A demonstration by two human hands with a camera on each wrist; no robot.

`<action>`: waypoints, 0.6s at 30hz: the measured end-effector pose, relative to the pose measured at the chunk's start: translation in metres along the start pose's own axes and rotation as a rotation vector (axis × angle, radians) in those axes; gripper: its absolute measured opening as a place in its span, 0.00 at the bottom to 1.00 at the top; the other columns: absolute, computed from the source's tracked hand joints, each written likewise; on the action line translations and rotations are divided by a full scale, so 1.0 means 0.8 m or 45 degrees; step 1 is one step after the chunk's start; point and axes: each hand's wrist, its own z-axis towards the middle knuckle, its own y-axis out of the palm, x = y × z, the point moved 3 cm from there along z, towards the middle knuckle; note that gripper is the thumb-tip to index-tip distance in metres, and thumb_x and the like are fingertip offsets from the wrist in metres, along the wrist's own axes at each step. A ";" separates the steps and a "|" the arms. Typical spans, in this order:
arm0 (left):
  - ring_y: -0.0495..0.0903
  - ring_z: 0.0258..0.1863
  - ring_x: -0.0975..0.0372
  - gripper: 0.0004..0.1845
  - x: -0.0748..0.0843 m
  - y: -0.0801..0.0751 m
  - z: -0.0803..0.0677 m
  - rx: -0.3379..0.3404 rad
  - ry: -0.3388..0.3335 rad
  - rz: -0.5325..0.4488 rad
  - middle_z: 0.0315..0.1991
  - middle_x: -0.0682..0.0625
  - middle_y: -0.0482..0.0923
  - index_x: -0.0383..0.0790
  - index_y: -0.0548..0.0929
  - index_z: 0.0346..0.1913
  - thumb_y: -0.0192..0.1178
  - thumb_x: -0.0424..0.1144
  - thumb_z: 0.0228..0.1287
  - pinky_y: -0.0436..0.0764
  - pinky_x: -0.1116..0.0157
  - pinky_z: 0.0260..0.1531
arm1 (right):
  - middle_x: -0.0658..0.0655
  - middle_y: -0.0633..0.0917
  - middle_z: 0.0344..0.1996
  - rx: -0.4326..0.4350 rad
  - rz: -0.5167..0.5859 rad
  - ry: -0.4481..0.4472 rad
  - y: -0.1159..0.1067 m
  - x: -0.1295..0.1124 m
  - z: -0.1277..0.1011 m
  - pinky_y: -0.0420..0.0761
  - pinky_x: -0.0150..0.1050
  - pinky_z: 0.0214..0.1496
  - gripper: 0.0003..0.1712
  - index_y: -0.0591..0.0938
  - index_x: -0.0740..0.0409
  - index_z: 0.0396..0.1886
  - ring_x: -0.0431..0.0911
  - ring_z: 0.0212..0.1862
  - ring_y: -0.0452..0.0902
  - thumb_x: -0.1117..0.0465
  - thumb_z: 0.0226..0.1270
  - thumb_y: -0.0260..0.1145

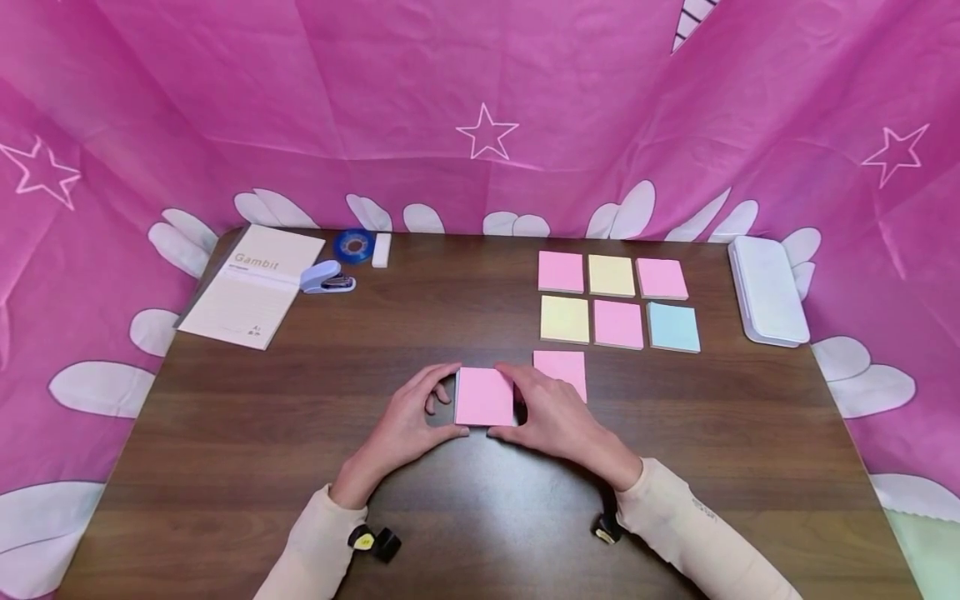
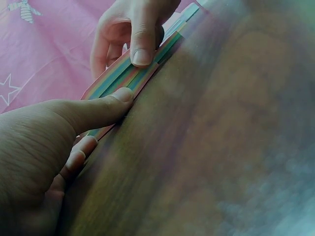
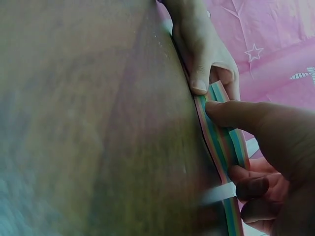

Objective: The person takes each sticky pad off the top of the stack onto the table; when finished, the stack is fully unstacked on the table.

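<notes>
Both hands hold a stack of sticky notes (image 1: 484,397), pink on top, at the near middle of the table. Its sides show bands of green, orange, yellow and pink in the left wrist view. My left hand (image 1: 411,414) grips the left end, thumb on the near side and index finger at the far corner. On the right end, my right hand (image 1: 553,414) grips the same way, its thumb (image 3: 241,115) pressing the banded side. A single pink sticky note pad (image 1: 561,367) lies just behind the right hand, partly hidden by it.
Behind on the right, pink, yellow and blue pads (image 1: 565,319) lie in two rows. A white case (image 1: 768,290) stands at far right. Back left hold a notebook (image 1: 255,287), a lilac stapler (image 1: 324,277), blue tape (image 1: 353,246) and a white block (image 1: 381,250). Pink curtain surrounds the table.
</notes>
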 end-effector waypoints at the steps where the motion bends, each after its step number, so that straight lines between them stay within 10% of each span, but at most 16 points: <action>1: 0.76 0.42 0.61 0.50 0.000 0.000 0.000 -0.001 -0.003 -0.001 0.63 0.48 0.79 0.43 0.76 0.79 0.90 0.38 0.53 0.77 0.66 0.42 | 0.58 0.89 0.59 0.006 -0.001 -0.002 0.000 0.000 0.000 0.88 0.52 0.51 0.51 0.81 0.59 0.73 0.50 0.51 0.88 0.43 0.53 0.91; 18: 0.75 0.42 0.61 0.50 0.001 0.000 -0.001 -0.007 -0.020 0.000 0.63 0.50 0.78 0.45 0.75 0.80 0.89 0.40 0.55 0.77 0.65 0.40 | 0.58 0.86 0.65 0.054 0.123 0.057 -0.054 0.049 -0.036 0.85 0.53 0.54 0.55 0.77 0.57 0.79 0.52 0.54 0.85 0.46 0.55 0.91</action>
